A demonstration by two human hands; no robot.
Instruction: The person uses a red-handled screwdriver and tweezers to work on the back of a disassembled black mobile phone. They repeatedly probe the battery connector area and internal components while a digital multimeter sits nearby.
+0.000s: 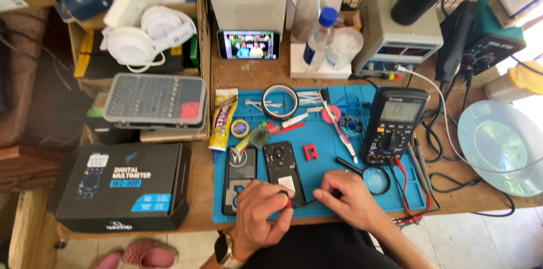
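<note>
My left hand [261, 212] pinches a red probe tip against the lower end of an opened black phone [284, 171] lying on the blue work mat [322, 150]. Just to its right, my right hand [346, 194] presses a black probe down on the mat. Left of the opened phone lies the phone's black back panel [240, 174]. Red and black leads run from the hands toward a black multimeter [394, 125] at the mat's right side. A magnifying glass [375, 179] sits just beyond my right hand.
Tape roll [280, 101], tweezers, a glue tube [223, 119] and a small red part [310, 151] lie on the mat. Behind stand a propped phone with a lit screen [249, 44], bottles, and a bench power supply [396, 31]. A black box [125, 187] and screwdriver-bit case [154, 99] sit left; a glass plate [500, 144] right.
</note>
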